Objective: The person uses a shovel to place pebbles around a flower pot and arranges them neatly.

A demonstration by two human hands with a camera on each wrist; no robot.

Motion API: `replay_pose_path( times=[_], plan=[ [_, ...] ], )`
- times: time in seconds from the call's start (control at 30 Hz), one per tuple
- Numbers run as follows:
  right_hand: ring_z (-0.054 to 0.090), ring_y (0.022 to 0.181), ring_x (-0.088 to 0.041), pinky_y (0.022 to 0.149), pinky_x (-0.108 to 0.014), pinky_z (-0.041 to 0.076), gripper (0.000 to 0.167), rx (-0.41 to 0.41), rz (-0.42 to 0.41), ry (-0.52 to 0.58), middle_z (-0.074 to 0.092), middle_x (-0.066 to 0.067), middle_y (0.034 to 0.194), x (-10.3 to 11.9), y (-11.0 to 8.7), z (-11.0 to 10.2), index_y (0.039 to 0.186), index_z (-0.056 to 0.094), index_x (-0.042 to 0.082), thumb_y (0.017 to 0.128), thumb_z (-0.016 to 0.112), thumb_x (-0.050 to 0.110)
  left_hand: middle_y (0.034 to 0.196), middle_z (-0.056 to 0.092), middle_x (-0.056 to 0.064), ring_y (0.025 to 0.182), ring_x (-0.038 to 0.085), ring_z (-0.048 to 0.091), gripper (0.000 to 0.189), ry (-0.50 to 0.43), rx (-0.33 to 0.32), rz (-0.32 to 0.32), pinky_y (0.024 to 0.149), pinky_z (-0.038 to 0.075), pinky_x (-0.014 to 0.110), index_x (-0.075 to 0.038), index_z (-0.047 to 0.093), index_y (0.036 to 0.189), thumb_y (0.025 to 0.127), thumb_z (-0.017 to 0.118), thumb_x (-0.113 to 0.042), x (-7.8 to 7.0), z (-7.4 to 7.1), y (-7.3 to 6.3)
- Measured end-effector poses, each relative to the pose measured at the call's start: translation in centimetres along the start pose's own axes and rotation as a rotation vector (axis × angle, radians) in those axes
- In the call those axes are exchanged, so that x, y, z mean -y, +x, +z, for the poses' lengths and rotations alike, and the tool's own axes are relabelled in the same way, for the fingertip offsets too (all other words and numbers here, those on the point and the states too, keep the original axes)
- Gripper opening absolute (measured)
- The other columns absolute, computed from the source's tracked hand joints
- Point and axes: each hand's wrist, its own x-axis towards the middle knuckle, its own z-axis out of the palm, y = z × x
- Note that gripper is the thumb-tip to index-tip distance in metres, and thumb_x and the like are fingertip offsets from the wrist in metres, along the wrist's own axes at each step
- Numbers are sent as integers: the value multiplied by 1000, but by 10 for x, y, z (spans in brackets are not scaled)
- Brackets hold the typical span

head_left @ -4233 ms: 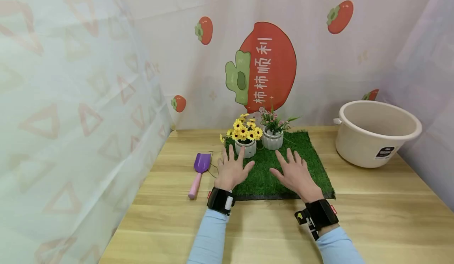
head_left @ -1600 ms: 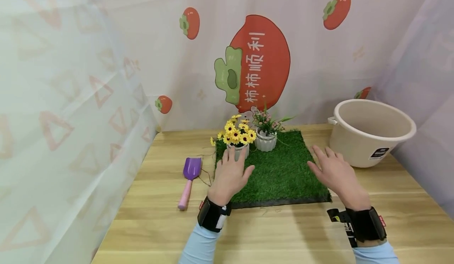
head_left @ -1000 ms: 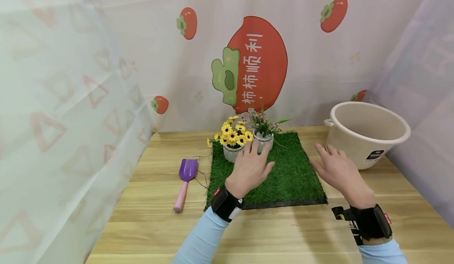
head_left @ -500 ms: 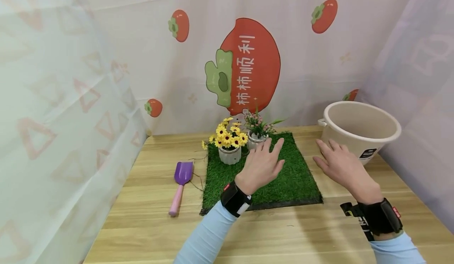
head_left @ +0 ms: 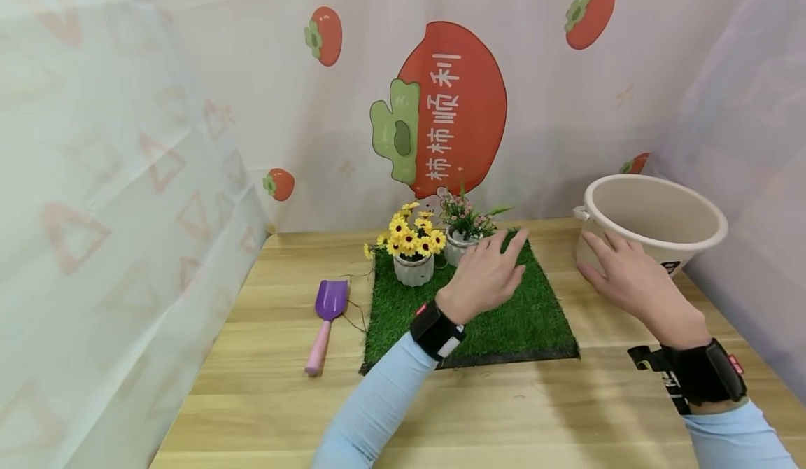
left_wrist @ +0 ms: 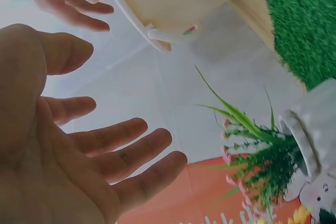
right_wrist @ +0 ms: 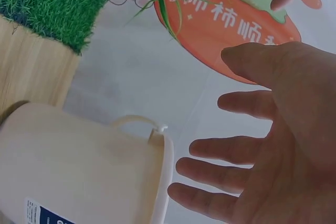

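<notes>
My left hand (head_left: 483, 278) hovers over the green turf mat (head_left: 403, 329), fingers spread and holding nothing. Just beyond it stands a white pot of small pink flowers (head_left: 462, 220), its lower right partly covered by the hand. To the left, on the mat, is a white pot of yellow flowers (head_left: 412, 245). My right hand (head_left: 639, 283) is in front of the cream bucket (head_left: 655, 210), fingers extended and spread. In the right wrist view its fingertips (right_wrist: 181, 190) appear near the bucket's rim, with nothing held; contact cannot be made out.
A purple trowel (head_left: 331, 299) with a pink handle lies left of the mat, beside a thin dark string (head_left: 356, 315). Everything stands on a wooden table (head_left: 264, 399). A printed curtain (head_left: 453, 105) hangs behind, and more fabric borders both sides.
My left hand has moved right, from the yellow flowers past the pink-flower pot. The right hand has shifted right from over the mat to in front of the bucket. The pots stay on the mat.
</notes>
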Motion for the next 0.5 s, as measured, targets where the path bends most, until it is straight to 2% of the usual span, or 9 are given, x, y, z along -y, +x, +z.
replay_pose_path(
  times=[0.2,0.33,0.5],
  plan=[
    [40,123,-59,93,-68,38,55,-50,-40,-16,41,-38,140,-3,1,-2,142,43,-7,97,61,20,147,48,12,123,24,58,56,-31,44,16,90,53,37,-20,23,155,105,39,-39,-9,3,16],
    [47,114,-61,88,-67,41,54,-70,-47,-26,45,-36,138,-7,4,-4,141,45,-6,96,62,20,144,50,12,119,24,60,55,-39,33,34,85,54,36,-19,25,154,105,41,-38,-14,5,23],
    [47,110,-63,89,-68,39,54,-18,-30,-42,47,-40,132,-15,8,-6,141,43,-7,98,60,21,142,52,12,117,23,61,55,-32,22,55,84,54,35,-18,27,154,104,43,-37,-20,10,31]
  ],
)
